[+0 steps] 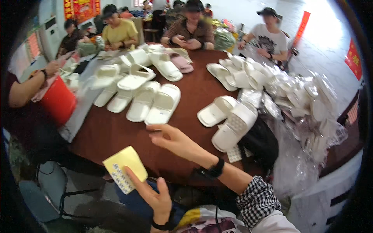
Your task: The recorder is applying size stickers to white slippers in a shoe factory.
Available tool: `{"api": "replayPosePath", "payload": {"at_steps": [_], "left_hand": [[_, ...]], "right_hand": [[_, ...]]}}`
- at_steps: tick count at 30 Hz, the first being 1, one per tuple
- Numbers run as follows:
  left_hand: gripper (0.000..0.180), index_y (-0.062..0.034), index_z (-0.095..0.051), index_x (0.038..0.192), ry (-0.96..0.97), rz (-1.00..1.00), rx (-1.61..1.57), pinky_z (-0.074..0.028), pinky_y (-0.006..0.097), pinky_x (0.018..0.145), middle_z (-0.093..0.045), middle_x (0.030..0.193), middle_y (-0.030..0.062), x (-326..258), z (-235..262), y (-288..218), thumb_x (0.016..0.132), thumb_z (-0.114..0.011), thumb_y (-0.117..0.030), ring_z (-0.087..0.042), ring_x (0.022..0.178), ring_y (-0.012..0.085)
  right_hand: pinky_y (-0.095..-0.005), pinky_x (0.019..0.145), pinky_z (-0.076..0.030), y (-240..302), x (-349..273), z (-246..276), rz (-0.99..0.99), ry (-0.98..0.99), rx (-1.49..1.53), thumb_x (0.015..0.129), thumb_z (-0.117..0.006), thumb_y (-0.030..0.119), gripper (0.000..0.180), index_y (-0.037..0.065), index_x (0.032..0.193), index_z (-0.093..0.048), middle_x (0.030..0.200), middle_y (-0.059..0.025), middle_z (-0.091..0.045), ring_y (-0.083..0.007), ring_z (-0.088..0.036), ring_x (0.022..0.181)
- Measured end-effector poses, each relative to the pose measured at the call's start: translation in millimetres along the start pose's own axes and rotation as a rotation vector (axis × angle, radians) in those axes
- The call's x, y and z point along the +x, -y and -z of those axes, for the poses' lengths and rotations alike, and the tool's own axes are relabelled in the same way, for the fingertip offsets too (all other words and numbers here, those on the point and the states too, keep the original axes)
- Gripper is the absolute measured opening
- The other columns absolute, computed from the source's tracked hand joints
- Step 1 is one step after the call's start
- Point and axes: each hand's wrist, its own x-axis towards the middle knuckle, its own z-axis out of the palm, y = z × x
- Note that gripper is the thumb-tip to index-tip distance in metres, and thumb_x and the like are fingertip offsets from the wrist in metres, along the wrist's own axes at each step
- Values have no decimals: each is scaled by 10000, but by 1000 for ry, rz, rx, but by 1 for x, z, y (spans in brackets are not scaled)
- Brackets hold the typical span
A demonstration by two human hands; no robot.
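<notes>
My left hand [151, 194] grips a sheet of small stickers [126, 169], pale yellow with rows of little dark-marked labels, above the near table edge. My right hand [175, 141] hovers over the table, thumb and fingers bent together as in a pinch; anything between the fingertips is too small to make out. Just beyond those fingertips lies a white slipper [163, 105], toe toward me, with another white slipper [143, 101] beside it on the left. To the right, a white slipper [235, 126] rests partly against a second slipper [217, 111].
The brown table [190, 91] carries a pile of white slippers [136, 60], a pink slipper [182, 64] and plastic-bagged slippers [303, 93]. A black cloth item [260, 141] lies at right. A person at left handles a red bucket [58, 101]; others sit across. A chair [42, 190] stands lower left.
</notes>
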Motion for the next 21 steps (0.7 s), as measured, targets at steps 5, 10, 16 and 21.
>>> {"api": "replayPosePath", "payload": {"at_steps": [5, 10, 16, 21], "left_hand": [[779, -26, -60, 1594, 30, -49, -114, -291, 499, 1182, -104, 1642, 192, 5, -10, 1, 953, -502, -43, -297, 1458, 341], [748, -41, -81, 1596, 130, -90, -161, -347, 506, 1152, -147, 1629, 192, 0, -15, -5, 964, -482, -33, -367, 1422, 347], [744, -51, -91, 1597, 133, -108, -149, -368, 497, 1139, -165, 1626, 200, -4, -13, -11, 958, -470, -16, -406, 1397, 360], [748, -31, -96, 1592, 106, -104, -119, -382, 483, 1128, -184, 1614, 211, -2, -13, -9, 952, -482, -21, -424, 1383, 365]], "right_hand": [[-369, 1001, -472, 16, -117, 70, 55, -396, -444, 908, -659, 93, 314, 32, 1216, -646, 1315, -141, -597, -261, -598, 1174], [-426, 1090, -386, 36, -157, 172, 43, -811, -1219, 864, -718, 154, 494, 65, 1331, -584, 1392, -173, -525, -336, -472, 1318], [-506, 1110, -325, 23, -136, 206, -172, -535, -1330, 797, -767, 353, 770, 163, 1476, -459, 1427, -231, -453, -419, -380, 1354], [-463, 1053, -369, 25, -107, 206, -32, -615, -1313, 796, -776, 301, 520, 152, 1277, -648, 1206, -158, -601, -353, -515, 1205]]}}
